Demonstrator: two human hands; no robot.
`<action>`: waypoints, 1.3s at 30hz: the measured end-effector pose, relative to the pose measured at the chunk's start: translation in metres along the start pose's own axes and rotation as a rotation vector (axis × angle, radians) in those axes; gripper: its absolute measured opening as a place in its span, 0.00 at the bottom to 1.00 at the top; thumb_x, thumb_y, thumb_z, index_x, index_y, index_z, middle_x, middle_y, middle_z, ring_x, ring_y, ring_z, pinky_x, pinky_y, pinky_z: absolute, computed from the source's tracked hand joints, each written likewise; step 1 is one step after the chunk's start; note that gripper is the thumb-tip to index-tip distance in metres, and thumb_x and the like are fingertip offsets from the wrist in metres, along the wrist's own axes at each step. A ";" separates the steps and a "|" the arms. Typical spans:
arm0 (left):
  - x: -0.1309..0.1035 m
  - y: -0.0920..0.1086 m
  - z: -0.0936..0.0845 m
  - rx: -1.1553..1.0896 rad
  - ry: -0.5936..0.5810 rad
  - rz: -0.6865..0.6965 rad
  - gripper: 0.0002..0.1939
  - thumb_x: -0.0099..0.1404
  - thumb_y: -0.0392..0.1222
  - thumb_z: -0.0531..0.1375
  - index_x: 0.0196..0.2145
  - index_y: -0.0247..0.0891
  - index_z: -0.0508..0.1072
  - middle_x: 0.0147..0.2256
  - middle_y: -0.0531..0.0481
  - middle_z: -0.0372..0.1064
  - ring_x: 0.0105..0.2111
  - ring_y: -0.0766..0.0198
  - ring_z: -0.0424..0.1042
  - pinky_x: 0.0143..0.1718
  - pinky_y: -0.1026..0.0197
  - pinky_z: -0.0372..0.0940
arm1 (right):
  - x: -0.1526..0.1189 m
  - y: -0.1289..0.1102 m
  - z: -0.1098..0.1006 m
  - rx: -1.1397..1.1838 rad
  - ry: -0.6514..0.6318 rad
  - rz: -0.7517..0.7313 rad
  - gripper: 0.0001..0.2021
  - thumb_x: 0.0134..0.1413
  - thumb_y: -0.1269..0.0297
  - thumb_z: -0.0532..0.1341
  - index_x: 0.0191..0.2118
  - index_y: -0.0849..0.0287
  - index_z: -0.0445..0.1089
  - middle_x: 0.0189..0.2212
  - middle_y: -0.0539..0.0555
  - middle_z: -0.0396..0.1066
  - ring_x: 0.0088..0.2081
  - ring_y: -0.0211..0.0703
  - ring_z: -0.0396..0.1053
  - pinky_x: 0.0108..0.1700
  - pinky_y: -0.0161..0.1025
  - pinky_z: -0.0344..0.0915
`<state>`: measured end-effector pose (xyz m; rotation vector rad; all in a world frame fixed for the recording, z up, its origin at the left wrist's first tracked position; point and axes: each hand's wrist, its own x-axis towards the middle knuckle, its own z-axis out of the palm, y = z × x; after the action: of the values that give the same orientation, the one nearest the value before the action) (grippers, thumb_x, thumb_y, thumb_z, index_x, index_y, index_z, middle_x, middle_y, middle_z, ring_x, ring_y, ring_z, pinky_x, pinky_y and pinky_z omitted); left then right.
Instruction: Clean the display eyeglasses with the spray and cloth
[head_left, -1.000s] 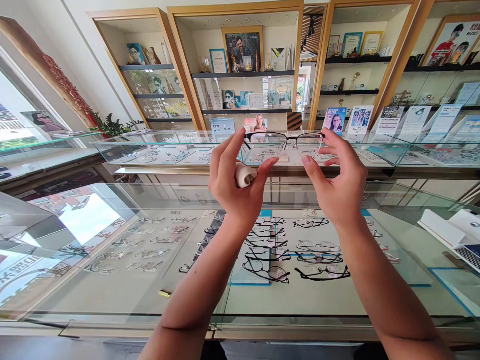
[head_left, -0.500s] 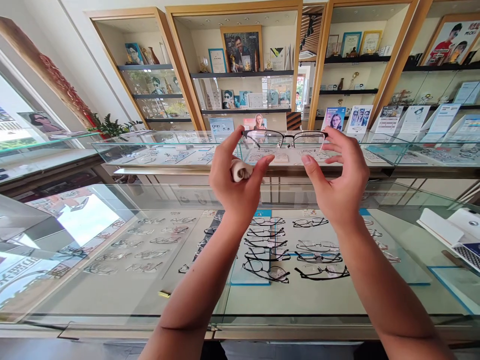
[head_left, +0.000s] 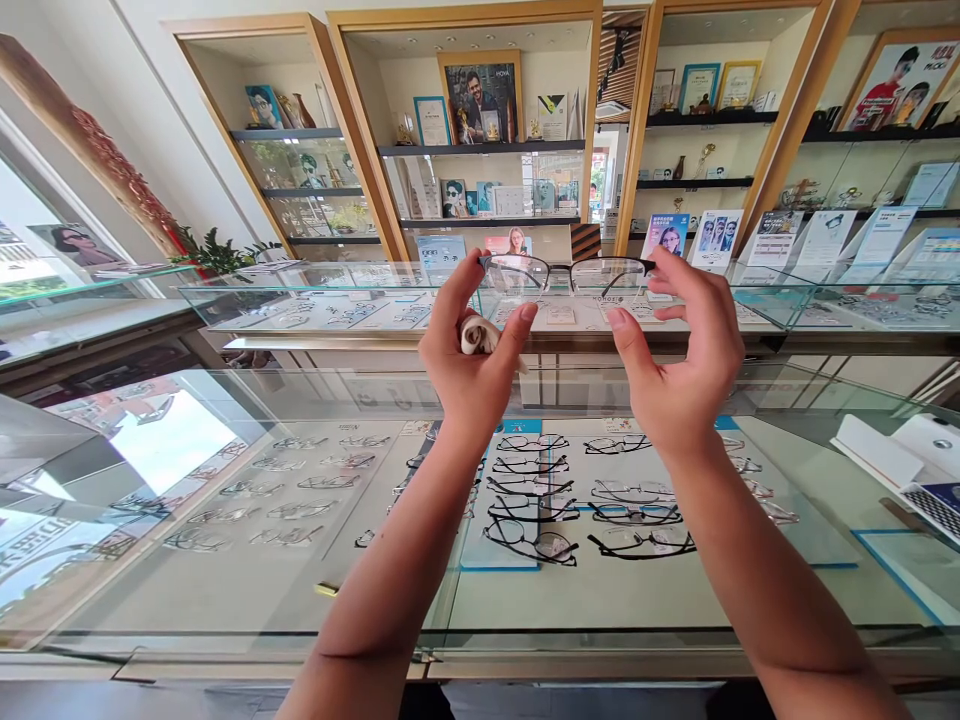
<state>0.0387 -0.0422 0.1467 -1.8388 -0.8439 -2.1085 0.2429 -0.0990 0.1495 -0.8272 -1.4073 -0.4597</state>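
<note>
A pair of dark half-rim glasses [head_left: 561, 268] is raised level above the glass display counter. My left hand [head_left: 469, 350] touches its left end with the forefinger and keeps a rolled pale cloth [head_left: 478, 336] in the palm, thumb pointing up. At the other end of the frame, my right hand [head_left: 686, 345] has its fingertips on the corner, with its thumb apart below. Rows of glasses [head_left: 531, 487] lie inside the counter under my forearms.
The glass display counter [head_left: 300, 640] spans the front, and a second glass case [head_left: 360, 343] stands behind it. A white device [head_left: 885, 460] sits at the right. Wooden shelves [head_left: 480, 148] line the wall. A plant [head_left: 217, 250] is at the left.
The glasses have shifted very slightly left and up and now look more level. My hands have moved a little further apart, both still at the frame's ends.
</note>
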 end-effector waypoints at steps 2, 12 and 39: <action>0.000 0.000 0.000 -0.023 0.004 -0.015 0.32 0.72 0.46 0.73 0.71 0.54 0.74 0.67 0.43 0.79 0.66 0.47 0.80 0.50 0.49 0.81 | 0.000 0.000 0.000 -0.009 0.008 -0.006 0.26 0.76 0.51 0.61 0.75 0.42 0.66 0.65 0.62 0.75 0.66 0.69 0.76 0.58 0.70 0.82; -0.001 0.004 0.002 -0.066 0.023 -0.048 0.30 0.72 0.47 0.72 0.68 0.51 0.75 0.66 0.42 0.80 0.66 0.47 0.80 0.56 0.45 0.81 | -0.001 0.002 0.002 -0.039 0.031 -0.064 0.27 0.76 0.52 0.62 0.75 0.42 0.66 0.64 0.62 0.76 0.63 0.66 0.78 0.53 0.66 0.84; -0.003 0.011 -0.001 0.116 0.158 0.078 0.27 0.69 0.50 0.75 0.64 0.51 0.78 0.58 0.45 0.84 0.48 0.52 0.83 0.41 0.49 0.77 | -0.002 0.011 0.005 -0.011 -0.036 -0.041 0.27 0.77 0.54 0.59 0.77 0.45 0.65 0.65 0.62 0.77 0.59 0.62 0.80 0.54 0.62 0.84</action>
<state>0.0439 -0.0523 0.1463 -1.5983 -0.8231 -2.0778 0.2470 -0.0883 0.1451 -0.8207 -1.4583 -0.4865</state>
